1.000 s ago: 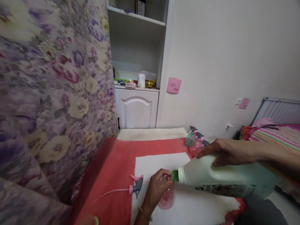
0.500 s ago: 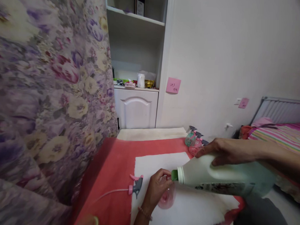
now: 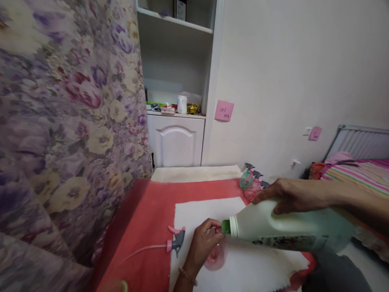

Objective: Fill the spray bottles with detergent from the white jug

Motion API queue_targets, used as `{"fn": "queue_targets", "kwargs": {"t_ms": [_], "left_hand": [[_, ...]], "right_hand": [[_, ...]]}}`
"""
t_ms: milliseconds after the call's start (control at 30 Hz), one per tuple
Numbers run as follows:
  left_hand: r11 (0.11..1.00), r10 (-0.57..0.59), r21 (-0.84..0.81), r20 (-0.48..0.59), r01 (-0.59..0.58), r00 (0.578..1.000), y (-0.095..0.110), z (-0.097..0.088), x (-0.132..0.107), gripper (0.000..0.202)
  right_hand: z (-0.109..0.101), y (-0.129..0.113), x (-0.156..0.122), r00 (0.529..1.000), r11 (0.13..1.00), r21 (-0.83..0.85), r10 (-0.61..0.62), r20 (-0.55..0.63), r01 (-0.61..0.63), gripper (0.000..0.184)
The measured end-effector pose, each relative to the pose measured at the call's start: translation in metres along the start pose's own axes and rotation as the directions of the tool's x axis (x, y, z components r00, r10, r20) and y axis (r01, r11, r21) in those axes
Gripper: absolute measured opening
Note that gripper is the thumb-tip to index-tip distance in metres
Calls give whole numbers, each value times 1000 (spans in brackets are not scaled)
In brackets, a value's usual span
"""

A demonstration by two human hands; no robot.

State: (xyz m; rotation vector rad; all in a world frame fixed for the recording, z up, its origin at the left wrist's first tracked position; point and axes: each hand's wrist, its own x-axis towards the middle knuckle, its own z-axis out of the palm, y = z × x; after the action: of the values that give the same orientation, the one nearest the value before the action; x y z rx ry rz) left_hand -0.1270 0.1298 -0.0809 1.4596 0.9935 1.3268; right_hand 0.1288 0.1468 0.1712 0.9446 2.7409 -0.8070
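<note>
gripping pale green jug [image 3: 253,227] by its molded handle with right hand [image 3: 290,198], fingers wrapped over the top. tipped nearly flat, base off to the right, printed label on the near side. aimed left with green spout [image 3: 225,226] at the neck of pink bottle [image 3: 217,259], right by the left fingertips. can't tell contact from a small gap there.

pinching pink bottle round the neck with left hand [image 3: 202,244], thumb and fingers closed on it. see-through, round-bodied, located over white cloth [image 3: 247,271], just below the jug mouth. can't tell resting from slightly lifted. wearing bracelet [image 3: 188,277] on left wrist.

lying left of left hand, across the edge of the white cloth: pink and grey spray head [image 3: 178,241], with thin tube trailing left over red cloth [image 3: 150,204]. grouped at the far right corner, beyond right hand: green and pink spray bottles [image 3: 253,190] with dark heads.

hanging far left: floral curtain [image 3: 71,116]. standing behind: white cabinet [image 3: 177,143], with white jar [image 3: 182,104] among small clutter. stuck on the wall: pink note [image 3: 224,111]. off to the right: bed [image 3: 366,173] with striped bedding.
</note>
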Motion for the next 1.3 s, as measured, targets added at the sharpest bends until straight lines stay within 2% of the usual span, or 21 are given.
{"fn": "queue_targets", "kwargs": {"t_ms": [200,1000,1300], "left_hand": [[1000,-6,13,-2,6,1000,5,1,-1,14],[1000,6,-3,8,-6,1000,-4,0,-1,13],[1000,2,2,11,-2,1000,0,-1,0,14]], "right_hand": [[0,2,1,1000,1000,-4,6,10,-5,48],[-1,1,0,1000,1000,-13,16,-13,-16,48],[0,5,1,1000,999,-28,18,-11,-18,49]]}}
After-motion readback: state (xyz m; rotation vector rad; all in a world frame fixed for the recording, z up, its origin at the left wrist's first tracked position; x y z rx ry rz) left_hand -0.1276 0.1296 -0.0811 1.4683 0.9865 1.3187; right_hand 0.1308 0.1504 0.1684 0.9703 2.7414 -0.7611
